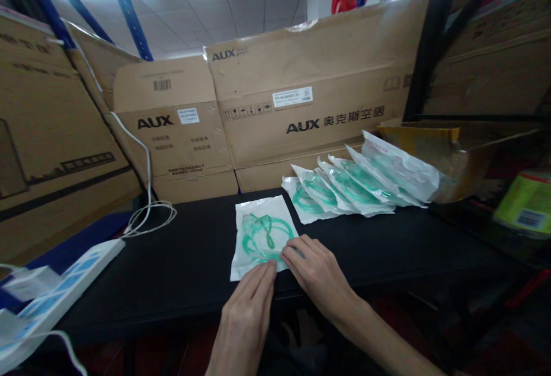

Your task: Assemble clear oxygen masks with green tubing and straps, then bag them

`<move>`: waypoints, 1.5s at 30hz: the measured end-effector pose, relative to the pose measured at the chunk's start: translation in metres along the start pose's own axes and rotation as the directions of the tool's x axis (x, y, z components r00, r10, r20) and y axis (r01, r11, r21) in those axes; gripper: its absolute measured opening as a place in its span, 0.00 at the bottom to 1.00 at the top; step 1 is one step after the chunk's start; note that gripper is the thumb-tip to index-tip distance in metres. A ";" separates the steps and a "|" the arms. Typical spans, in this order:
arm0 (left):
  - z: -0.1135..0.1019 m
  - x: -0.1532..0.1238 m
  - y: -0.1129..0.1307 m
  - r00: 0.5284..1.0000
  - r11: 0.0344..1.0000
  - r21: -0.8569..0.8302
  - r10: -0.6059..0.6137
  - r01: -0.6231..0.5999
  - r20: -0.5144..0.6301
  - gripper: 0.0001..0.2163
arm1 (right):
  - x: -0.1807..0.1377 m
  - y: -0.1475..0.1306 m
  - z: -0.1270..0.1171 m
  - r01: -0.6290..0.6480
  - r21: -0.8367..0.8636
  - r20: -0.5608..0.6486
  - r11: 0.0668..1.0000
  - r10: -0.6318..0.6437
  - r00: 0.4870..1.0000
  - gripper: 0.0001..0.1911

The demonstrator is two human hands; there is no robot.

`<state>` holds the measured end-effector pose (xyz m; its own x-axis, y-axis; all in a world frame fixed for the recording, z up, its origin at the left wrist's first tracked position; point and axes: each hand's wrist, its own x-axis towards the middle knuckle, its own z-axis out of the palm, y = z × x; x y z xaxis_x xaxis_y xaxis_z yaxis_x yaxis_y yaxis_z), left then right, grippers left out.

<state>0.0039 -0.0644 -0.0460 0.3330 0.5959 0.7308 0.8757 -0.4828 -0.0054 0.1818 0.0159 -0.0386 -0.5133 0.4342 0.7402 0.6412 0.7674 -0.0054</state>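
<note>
A clear-fronted white pouch (pixel 237 237) lies flat on the black table, with a coil of green tubing and what looks like a green oxygen mask (pixel 257 224) inside. My left hand (pixel 248 306) is at its lower edge, fingers held together and tips on the pouch near the tubing. At the lower right corner, my right hand (pixel 316 270) has its fingers bent and closed on the pouch. The fingertips of both hands are close together. The undersides of the fingers and most of both thumbs are hidden.
Several similar pouches (pixel 344 189) lean in an overlapping row at the right back. Behind stand large cardboard boxes (pixel 258 135). A white power strip (pixel 64 293) with a cable (pixel 148 163) lies at left. An open carton (pixel 462 161) and a yellow-green package (pixel 526 201) are at right.
</note>
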 end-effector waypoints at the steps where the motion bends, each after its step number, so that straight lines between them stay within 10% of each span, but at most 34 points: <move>1: 0.004 0.000 -0.002 1.000 0.999 0.034 -0.001 0.000 0.008 0.18 | 0.001 -0.001 0.001 0.001 0.005 0.001 1.000 -0.001 1.000 0.03; 30: 0.029 0.041 0.001 0.904 0.969 0.111 -0.248 0.223 0.347 0.19 | 0.004 -0.028 -0.008 -0.007 0.159 -0.059 0.987 0.017 0.998 0.06; 38: 0.043 0.056 -0.009 0.950 0.986 0.070 -0.165 0.152 0.264 0.17 | -0.003 -0.026 -0.014 0.046 0.202 -0.158 0.978 -0.014 0.987 0.12; 45: 0.022 0.019 0.005 0.976 0.983 -0.141 -0.090 0.120 0.199 0.17 | -0.009 -0.011 -0.016 -0.083 0.191 0.003 0.978 0.084 0.996 0.09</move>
<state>0.0221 -0.0412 -0.0467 0.3154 0.7527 0.5779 0.8513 -0.4935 0.1781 0.1879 -0.0042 -0.0348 -0.4592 0.4984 0.7354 0.5608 0.8046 -0.1952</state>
